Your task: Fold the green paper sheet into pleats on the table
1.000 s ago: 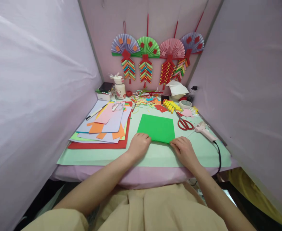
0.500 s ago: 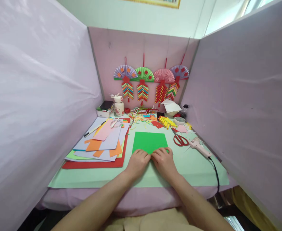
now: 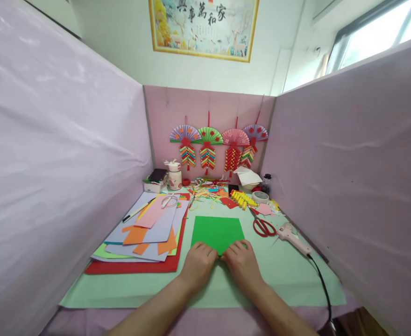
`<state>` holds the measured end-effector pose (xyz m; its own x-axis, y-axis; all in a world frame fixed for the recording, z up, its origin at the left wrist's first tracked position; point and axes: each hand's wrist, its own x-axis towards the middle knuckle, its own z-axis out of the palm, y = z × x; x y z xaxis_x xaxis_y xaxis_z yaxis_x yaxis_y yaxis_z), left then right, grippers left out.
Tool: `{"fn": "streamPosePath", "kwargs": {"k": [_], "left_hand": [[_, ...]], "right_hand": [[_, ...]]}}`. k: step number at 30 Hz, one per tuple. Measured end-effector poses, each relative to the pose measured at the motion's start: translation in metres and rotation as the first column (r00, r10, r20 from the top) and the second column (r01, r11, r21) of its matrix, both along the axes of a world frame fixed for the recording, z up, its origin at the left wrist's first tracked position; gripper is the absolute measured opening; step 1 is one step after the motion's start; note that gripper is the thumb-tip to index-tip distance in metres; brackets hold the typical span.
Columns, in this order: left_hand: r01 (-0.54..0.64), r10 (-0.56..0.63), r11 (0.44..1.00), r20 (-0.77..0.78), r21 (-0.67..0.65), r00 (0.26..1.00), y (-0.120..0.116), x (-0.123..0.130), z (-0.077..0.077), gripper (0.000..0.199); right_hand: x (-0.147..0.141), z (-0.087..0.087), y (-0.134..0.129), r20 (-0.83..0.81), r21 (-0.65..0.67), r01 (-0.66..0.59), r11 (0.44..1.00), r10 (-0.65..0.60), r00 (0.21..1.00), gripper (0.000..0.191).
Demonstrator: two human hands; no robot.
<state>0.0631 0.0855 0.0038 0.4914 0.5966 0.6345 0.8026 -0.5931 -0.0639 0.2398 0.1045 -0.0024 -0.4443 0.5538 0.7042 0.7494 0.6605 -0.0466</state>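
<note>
across the table's pale green cover (image 3: 156, 291), sheets of coloured paper (image 3: 156, 228) lie stacked left, seemingly to spare the middle for folding. there sits the green paper (image 3: 216, 231), its near edge pinched by the left hand (image 3: 199, 263) and the right hand (image 3: 242, 263), thumbs nearly meeting, likely to keep it even. red-handled scissors (image 3: 264, 228) rest to the right, probably for easy reach.

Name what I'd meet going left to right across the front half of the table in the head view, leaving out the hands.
Pile of coloured paper → green paper → red-handled scissors → pale glue gun → black cord.
</note>
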Motion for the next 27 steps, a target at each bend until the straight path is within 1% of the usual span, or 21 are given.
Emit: {"fn": "streamPosePath", "kwargs": {"k": [4,7,9,11,14,17,20,23,25,27], "left_hand": [[0.002,-0.004,0.997,0.013,0.081,1.0,0.006,-0.005,0.001,0.021],[-0.024,0.028,0.988,-0.024,0.15,0.999,0.013,-0.013,0.003,0.027],[-0.035,0.044,0.984,-0.052,0.172,0.998,0.016,-0.018,0.005,0.03],[-0.02,0.032,0.986,-0.072,0.165,0.997,0.017,-0.022,0.006,0.028],[-0.005,0.015,0.995,-0.099,0.104,0.995,0.015,-0.025,0.005,0.019],[-0.034,0.039,0.999,-0.132,0.041,0.99,0.012,-0.026,0.002,0.014],[-0.079,0.08,0.997,-0.111,0.015,0.991,0.011,-0.028,0.001,0.013],[-0.11,0.111,0.993,-0.038,0.031,0.993,0.012,-0.03,0.0,0.016],[-0.139,0.139,0.989,-0.003,0.057,0.99,0.013,-0.032,0.0,0.018],[-0.166,0.166,0.983,0.015,0.08,0.986,0.014,-0.034,0.0,0.02]], "right_hand": [[0.004,0.0,0.005,-0.031,0.07,0.009,0.997,-0.007,1.0,0.023],[0.01,0.003,0.01,-0.051,0.098,0.006,0.995,-0.001,0.999,0.028],[0.014,0.003,0.013,-0.041,0.105,-0.014,0.994,0.019,0.999,0.026],[0.016,0.002,0.015,-0.025,0.105,-0.038,0.994,0.04,0.999,0.023],[0.019,-0.004,0.015,-0.021,0.097,-0.048,0.994,0.05,0.999,0.018],[0.021,-0.009,0.014,-0.038,0.082,-0.06,0.995,0.063,0.997,0.015],[0.025,-0.01,0.012,-0.049,0.08,-0.033,0.996,0.037,0.998,0.024],[0.031,-0.008,0.011,-0.034,0.108,0.024,0.994,-0.02,0.999,0.036],[0.034,-0.007,0.012,-0.028,0.139,0.038,0.99,-0.034,0.999,0.039],[0.037,-0.008,0.013,-0.023,0.154,0.02,0.988,-0.017,1.0,0.038]]}}
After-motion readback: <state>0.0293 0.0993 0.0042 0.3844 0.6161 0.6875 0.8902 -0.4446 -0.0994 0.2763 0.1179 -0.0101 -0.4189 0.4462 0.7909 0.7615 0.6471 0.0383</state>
